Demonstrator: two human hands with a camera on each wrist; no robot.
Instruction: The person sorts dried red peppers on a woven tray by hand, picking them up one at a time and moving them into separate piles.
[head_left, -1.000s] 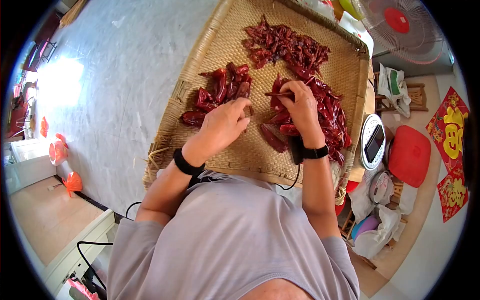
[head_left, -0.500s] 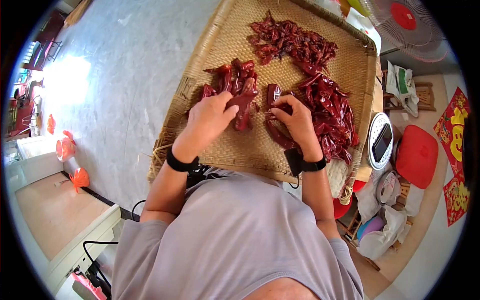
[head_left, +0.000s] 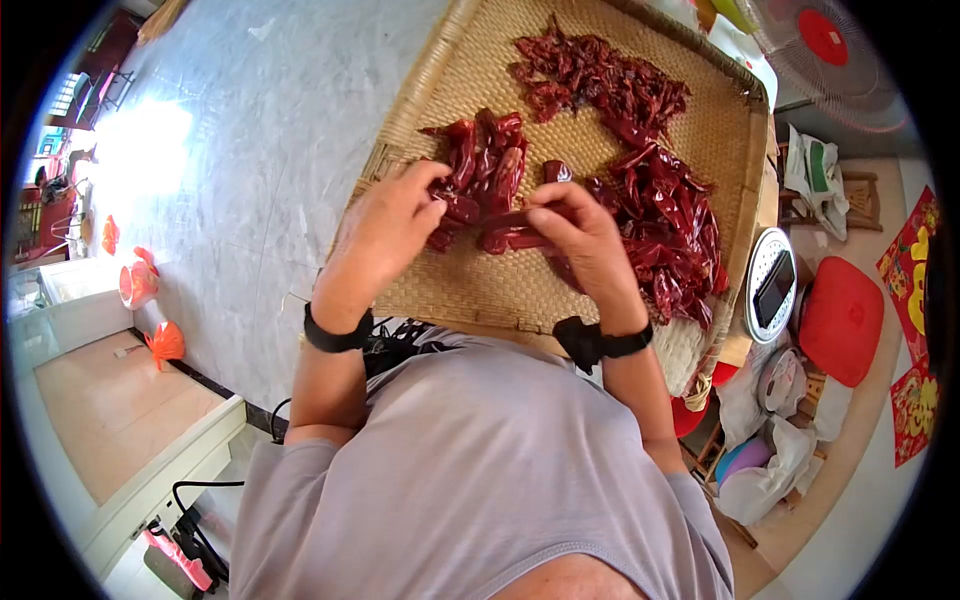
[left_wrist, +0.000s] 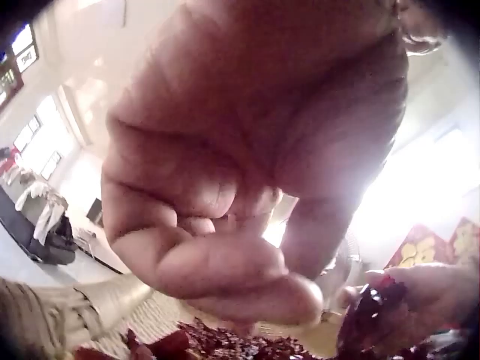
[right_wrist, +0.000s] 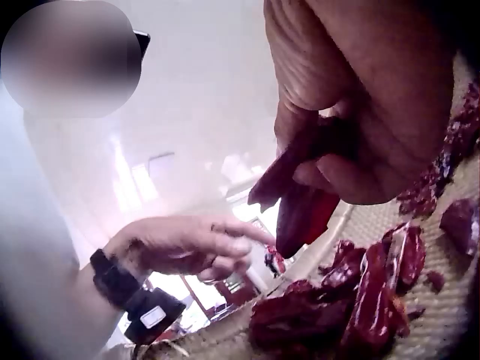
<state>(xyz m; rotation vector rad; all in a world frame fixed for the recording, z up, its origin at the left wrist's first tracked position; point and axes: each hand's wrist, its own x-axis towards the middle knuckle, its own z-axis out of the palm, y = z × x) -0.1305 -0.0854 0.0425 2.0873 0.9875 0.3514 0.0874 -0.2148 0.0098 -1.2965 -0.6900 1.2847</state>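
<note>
My right hand (head_left: 590, 240) pinches a dark red dried chili (head_left: 518, 232) between thumb and fingers, its end pointing toward the left. Up close in the right wrist view, the held chili (right_wrist: 304, 214) hangs below the fingertips as two flaps. My left hand (head_left: 385, 235) hovers at the near-left side of a smaller chili pile (head_left: 490, 155), fingers loosely bent and thumb near the index finger. Nothing shows between those fingers (left_wrist: 247, 292) in the left wrist view. A larger heap of glossy chilies (head_left: 665, 220) lies beyond the right hand.
Everything lies on a woven bamboo tray (head_left: 450, 290) with a raised rim. More crumpled chilies (head_left: 590, 75) spread at its far end. Right of the tray are a round white scale (head_left: 760, 270) with a dark display, a red stool (head_left: 840, 320) and a fan (head_left: 825, 45).
The left hand has let go of a chili at the left pile and drawn back leftward. The right hand has picked up a chili and brought it left. The head view has shifted slightly.
</note>
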